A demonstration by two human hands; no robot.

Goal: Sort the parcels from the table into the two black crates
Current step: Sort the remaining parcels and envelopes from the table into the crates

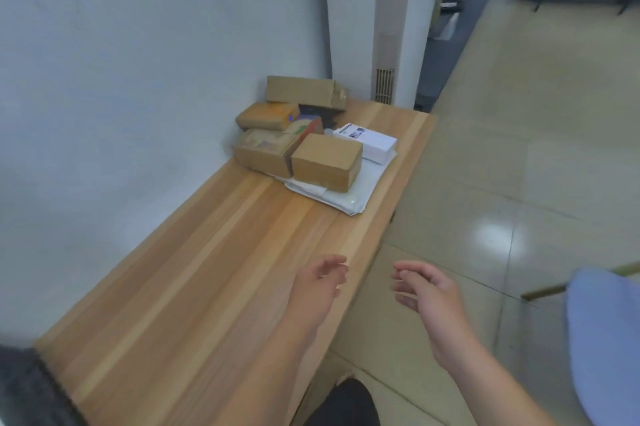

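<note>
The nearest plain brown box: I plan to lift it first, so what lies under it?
The brown box sits on flat white mailer bags, which stick out toward the front and right. How many bags, and anything else beneath it, is covered.

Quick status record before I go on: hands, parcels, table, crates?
left hand: empty, fingers loosely curled, over the table's right edge
right hand: empty, fingers loosely curled, over the floor beside the table
table: wooden, parcels piled at its far end
front brown box: lies on white mailer bags
white box: just right of it
black crates: not in view
</note>
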